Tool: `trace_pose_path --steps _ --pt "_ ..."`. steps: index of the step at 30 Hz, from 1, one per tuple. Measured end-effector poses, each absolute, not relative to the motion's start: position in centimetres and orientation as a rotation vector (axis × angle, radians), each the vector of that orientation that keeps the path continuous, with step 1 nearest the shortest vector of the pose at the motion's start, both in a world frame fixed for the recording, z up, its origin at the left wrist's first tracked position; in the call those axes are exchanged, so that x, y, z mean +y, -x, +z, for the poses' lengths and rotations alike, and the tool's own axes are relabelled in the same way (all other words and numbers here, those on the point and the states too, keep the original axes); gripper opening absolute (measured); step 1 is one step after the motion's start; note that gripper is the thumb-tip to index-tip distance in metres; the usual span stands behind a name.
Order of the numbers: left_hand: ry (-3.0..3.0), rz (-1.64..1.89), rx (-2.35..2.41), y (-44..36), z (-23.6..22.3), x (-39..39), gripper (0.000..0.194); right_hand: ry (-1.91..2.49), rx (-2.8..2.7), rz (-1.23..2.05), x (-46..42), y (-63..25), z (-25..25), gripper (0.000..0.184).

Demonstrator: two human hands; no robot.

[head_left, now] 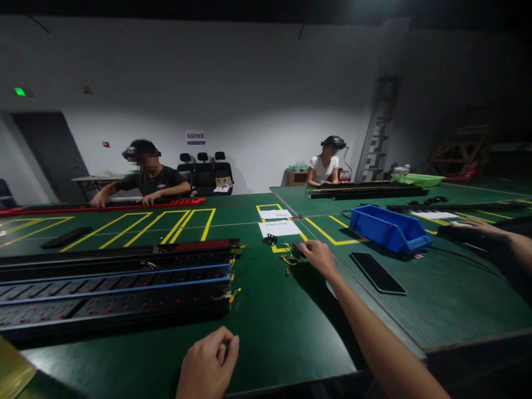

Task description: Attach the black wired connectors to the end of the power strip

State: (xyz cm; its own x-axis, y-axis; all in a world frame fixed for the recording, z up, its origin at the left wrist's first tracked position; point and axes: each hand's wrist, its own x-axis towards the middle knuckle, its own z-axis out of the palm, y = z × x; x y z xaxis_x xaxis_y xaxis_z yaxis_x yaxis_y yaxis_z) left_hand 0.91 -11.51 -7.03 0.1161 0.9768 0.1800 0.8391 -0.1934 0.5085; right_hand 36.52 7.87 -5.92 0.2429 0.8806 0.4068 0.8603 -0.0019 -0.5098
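The right hand [321, 257] pinched a half-hidden dark block [296, 250], left of a blue bin [373, 233]. The left hand [208, 361], loosely fisted, hid its palm.

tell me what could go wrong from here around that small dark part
Yellow wires lie close to the small dark part at the right hand, so they might snag. The tiny brass-coloured piece nearby could get knocked away. Wire ends jut from the long strips and may catch a passing hand.
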Motion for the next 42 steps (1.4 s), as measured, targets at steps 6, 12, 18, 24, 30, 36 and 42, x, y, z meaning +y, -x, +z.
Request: trace_pose_path --steps 6,12,18,24,30,36,42 --pt "-2.105 0.678 1.81 -0.9 -7.0 -11.6 0.04 1.711 -1.663 0.068 8.1 -35.8 -6.5 0.039" --pt "-2.103 0.664 1.809 -1.1 -6.9 -11.6 0.04 1.74 -1.776 -0.019 7.1 -33.8 -5.9 0.034" --pt "-2.097 0.627 1.811 -1.1 -6.7 -11.6 0.04 1.773 -2.044 -0.12 5.5 -31.4 -4.6 0.038" --pt "-2.125 0.654 1.797 -1.1 -6.6 -11.7 0.039 1.672 -2.299 -0.028 4.5 -30.5 -4.4 0.029" --pt "-2.133 0.671 1.799 -1.1 -6.4 -11.8 0.038 1.475 -2.257 0.342 5.0 -30.5 -5.2 0.035" --pt "-2.119 0.604 1.806 -1.4 -6.0 -11.9 0.038 1.128 -1.931 0.885 5.5 -28.3 -5.4 0.025" --pt "-2.23 0.606 1.882 -1.7 -3.4 -10.4 0.028 0.958 -1.539 1.377 5.1 -23.2 -5.7 0.042"
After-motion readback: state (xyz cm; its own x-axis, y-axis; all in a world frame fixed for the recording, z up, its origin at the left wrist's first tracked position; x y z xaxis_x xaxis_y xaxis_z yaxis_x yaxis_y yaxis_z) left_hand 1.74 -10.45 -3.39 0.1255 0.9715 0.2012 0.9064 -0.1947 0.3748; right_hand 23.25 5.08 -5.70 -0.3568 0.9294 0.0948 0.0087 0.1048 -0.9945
